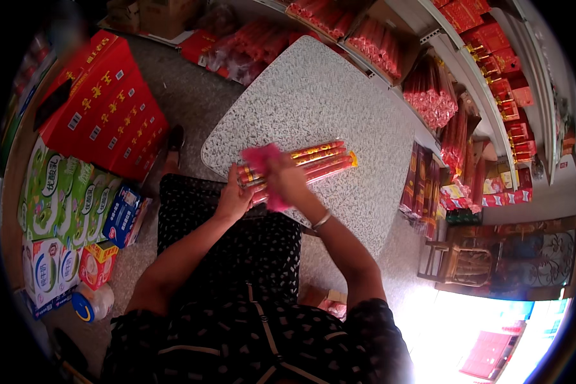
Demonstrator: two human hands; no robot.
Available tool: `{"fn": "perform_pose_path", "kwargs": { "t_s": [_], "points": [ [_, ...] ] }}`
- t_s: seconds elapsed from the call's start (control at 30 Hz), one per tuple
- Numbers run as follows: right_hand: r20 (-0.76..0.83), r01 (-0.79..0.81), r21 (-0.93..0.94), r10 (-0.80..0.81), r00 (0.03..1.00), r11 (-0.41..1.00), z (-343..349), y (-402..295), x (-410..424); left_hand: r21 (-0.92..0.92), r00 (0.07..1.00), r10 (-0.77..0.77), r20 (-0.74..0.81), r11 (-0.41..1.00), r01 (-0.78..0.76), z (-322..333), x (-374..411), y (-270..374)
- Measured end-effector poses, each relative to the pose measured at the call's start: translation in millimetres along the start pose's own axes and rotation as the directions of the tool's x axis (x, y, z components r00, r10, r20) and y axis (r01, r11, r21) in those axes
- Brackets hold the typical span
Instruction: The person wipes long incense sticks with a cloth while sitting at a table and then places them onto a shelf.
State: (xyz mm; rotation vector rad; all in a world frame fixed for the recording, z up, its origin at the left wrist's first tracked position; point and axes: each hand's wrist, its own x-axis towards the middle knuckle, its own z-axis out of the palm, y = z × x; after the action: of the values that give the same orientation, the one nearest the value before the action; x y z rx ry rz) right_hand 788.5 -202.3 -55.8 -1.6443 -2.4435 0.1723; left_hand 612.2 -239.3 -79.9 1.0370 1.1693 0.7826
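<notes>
A pack of several long red sticks with gold print [327, 162] lies slantwise at the near edge of a speckled grey table [312, 96]. Clear wrap seems to cover it, and a yellow piece shows at its right end. My left hand [231, 198] grips the pack's left end, thumb on top. Over the left half of the pack is my right hand [288, 178], blurred, with a metal bangle at the wrist. It holds a crumpled pink cloth [260, 154] against the sticks. Hand and cloth hide part of the pack.
Red drink cartons [105, 105] are stacked at left, above green milk cartons [60, 197] and a lidded plastic jar [93, 302]. Shelves with red packs [494, 62] curve along the right. Bundled red sticks [429, 96] stand beside the table. A wooden chair [461, 266] is at lower right.
</notes>
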Motion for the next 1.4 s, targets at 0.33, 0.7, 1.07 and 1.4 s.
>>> {"fn": "perform_pose_path", "kwargs": {
  "t_s": [0.33, 0.7, 1.07, 1.4],
  "points": [
    [-0.056, -0.072, -0.080, 0.068, 0.996, 0.994, -12.3, 42.9, 2.1, 0.142, 0.995, 0.072, -0.065, 0.988, -0.063, 0.3, -0.2, -8.0],
    [-0.276, -0.554, -0.152, 0.503, 0.819, 0.818, -30.6, 131.2, -30.2, 0.685, 0.900, 0.433, -0.046, 0.670, -0.287, -8.8, -7.9, 4.7],
    [-0.327, -0.006, -0.092, -0.024, 0.945, 0.996, 3.1, 33.9, -58.3, 0.821, 0.775, 0.511, 0.373, 0.208, -0.532, 9.4, 6.4, 4.4],
    [-0.217, -0.455, 0.127, 0.472, 0.855, 0.882, -25.0, 96.2, -90.6, 0.833, 0.710, 0.556, 0.431, 0.056, -0.550, 15.9, -5.9, 4.8]
  ]
}}
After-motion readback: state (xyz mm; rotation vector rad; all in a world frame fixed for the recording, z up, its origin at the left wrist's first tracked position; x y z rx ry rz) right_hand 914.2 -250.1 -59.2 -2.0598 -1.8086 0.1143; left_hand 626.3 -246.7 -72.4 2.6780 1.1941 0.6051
